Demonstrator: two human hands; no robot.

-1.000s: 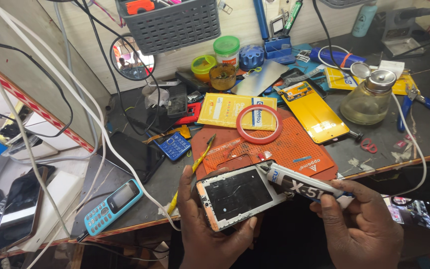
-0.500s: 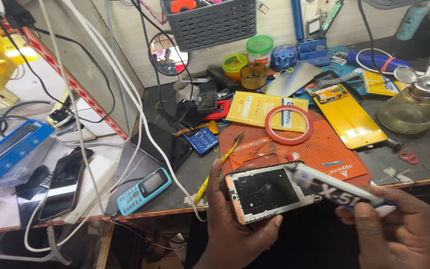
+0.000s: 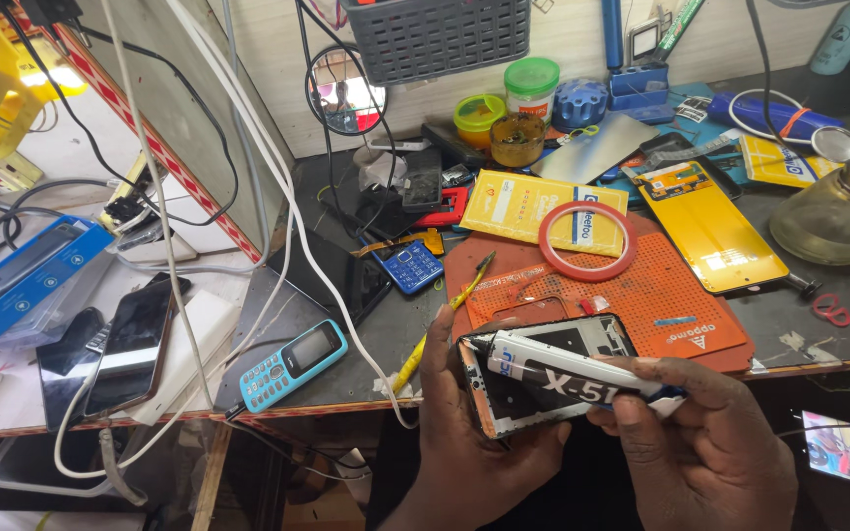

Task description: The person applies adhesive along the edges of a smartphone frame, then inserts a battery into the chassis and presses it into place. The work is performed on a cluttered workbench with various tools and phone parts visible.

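Observation:
My left hand [image 3: 464,433] grips an opened phone frame [image 3: 543,379] from below, its dark inner side facing up, held just off the near edge of the workbench. My right hand [image 3: 700,442] holds a white tube with black lettering [image 3: 568,366] laid across the frame, its tip pointing left near the frame's upper left corner. Both hands hover in front of the orange perforated work mat [image 3: 641,295].
On the mat rests a red tape ring [image 3: 587,241]; a yellow screwdriver [image 3: 435,324] and a blue keypad phone [image 3: 292,364] sit to the left. A glass bottle [image 3: 838,211] stands right. White cables [image 3: 248,187] hang across the left; several phones lie on a white shelf [image 3: 130,344].
The view has swung further left and moved closer. The tube has slid left across the phone frame, and its tip now reaches the frame's left end.

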